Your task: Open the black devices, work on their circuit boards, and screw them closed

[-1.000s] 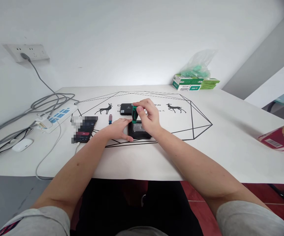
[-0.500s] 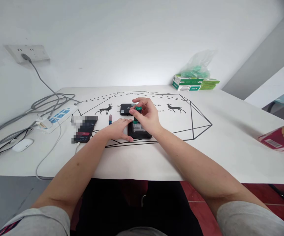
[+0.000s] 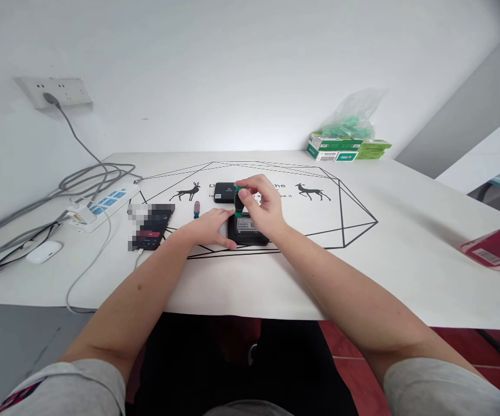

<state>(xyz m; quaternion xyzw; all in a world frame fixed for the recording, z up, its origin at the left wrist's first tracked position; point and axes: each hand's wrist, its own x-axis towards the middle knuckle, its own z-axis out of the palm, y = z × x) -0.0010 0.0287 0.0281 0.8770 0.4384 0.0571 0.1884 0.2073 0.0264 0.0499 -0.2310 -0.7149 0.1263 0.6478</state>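
A black hard drive (image 3: 246,233) with a grey label lies in the middle of the white table (image 3: 276,277). My left hand (image 3: 208,227) rests on its left edge, fingers curled against it. My right hand (image 3: 263,205) pinches the top of a green-handled screwdriver (image 3: 238,201) that stands upright on the drive. A second flat black case (image 3: 224,192) lies just behind, and a small red-and-blue screwdriver (image 3: 196,209) lies to the left of my left hand.
A phone (image 3: 152,227) with a lit screen lies left of the drive. A power strip (image 3: 102,205), grey cables, a white mouse (image 3: 44,252) and glasses sit at the far left. Green boxes (image 3: 340,148) under a plastic bag stand at the back right; a red pack (image 3: 495,248) at the right edge.
My right hand's fingers have shifted round the green screwdriver's handle, which stays upright on the drive. My left hand has kept its place. The view has drifted slightly.
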